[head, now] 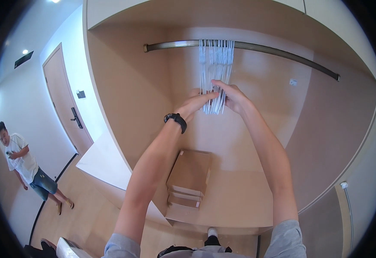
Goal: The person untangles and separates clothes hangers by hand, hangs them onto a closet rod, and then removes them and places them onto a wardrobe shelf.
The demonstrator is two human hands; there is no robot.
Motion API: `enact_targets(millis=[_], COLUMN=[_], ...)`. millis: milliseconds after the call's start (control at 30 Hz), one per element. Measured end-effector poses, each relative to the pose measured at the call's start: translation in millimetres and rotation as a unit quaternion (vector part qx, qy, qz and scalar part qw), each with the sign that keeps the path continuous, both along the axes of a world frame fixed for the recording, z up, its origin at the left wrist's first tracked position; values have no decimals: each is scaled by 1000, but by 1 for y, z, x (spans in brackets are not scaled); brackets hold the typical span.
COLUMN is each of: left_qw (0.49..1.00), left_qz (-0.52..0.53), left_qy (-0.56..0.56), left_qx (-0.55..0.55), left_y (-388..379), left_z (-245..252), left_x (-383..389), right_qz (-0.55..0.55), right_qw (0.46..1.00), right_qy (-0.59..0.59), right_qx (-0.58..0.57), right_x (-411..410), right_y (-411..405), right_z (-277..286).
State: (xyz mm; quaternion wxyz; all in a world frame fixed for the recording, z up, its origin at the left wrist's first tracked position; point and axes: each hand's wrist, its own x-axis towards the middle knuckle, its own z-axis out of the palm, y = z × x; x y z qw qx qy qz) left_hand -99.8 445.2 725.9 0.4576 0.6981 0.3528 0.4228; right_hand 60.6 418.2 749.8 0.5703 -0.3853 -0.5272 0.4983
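Note:
A bunch of several thin white clothes hangers (221, 53) hangs by its hooks from a metal wardrobe rod (265, 50). My left hand (194, 103), with a black watch (176, 121) on its wrist, grips the bunch from the left, its thumb across the front and fingers partly hidden behind. From the right, my right hand (235, 96) holds the same bunch near its lower part, thumb pointing left. A narrow gap parts a few hangers at the left from the rest.
On the wardrobe's bottom board (239, 196) stand stacked cardboard boxes (191, 169). A wall socket (293, 82) is on the back panel. To the left are a white ledge (105, 161), a door (66, 100) and a standing person (25, 154) with a phone. A plastic-wrapped item (68, 248) lies at lower left.

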Motion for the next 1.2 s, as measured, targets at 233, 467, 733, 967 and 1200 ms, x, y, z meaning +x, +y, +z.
enact_targets(millis=[233,467,733,967,1200], left_qw=[992,993,985,991,989], left_qz=[-79,-95,-128,-80,-141], left_qy=[-21,-72,-65,-37,-28], left_qx=[-93,18,97,102,19], left_y=[1,1,-46,-111,-212], left_z=[12,18,0,-150,-263], left_x=[15,39,22,-40,-57], right_qz=[63,114,79,28,94], right_qw=[995,991,988,993,992], right_qy=[73,58,74,-78,-74], right_qx=[-3,41,109,83,-32], right_x=[16,17,3,-16,-56], right_y=[32,49,-12,-150,-326], right_z=[7,16,14,-152,-352])
